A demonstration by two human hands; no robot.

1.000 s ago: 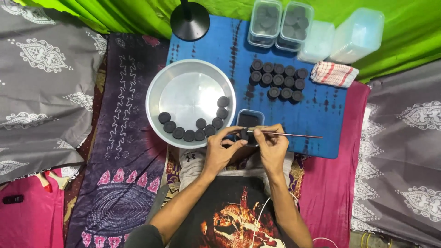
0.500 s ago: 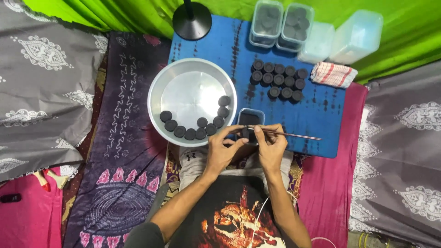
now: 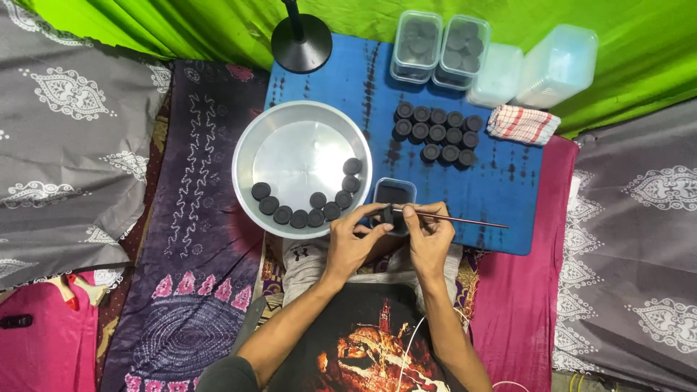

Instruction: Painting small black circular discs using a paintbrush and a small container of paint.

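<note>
Hands: left hand [image 3: 353,243] and right hand [image 3: 430,236] meet low in the middle of the frame, just below the small tub.
Left hand: fingers closed on a small dark disc [image 3: 388,215], held at the fingertips between the two hands.
Right hand: pinched shut around a thin stick [image 3: 465,219], which runs out to the right over the blue cloth [image 3: 501,181]; its near end touches the disc.
Small tub: a little square clear tub [image 3: 394,194] with dark contents sits just above the hands, beside the bowl's right rim.
Metal bowl: a round silver bowl [image 3: 250,145], centre-left, holds dark discs [image 3: 308,210] laid in a curved row along its lower and right inner edge.
Loose discs: three rows of dark discs [image 3: 435,134] lie on the blue cloth, upper middle.
Filled boxes: two clear lidded boxes [image 3: 439,47] at the top hold dark discs stacked inside.
Other boxes: two clear boxes [image 3: 534,69] lie tilted at the upper right; contents cannot be made out.
Folded cloth: a red-and-white checked cloth [image 3: 524,125] lies just below those boxes.
Stand: a black round base [image 3: 301,45] rests at top centre-left.
</note>
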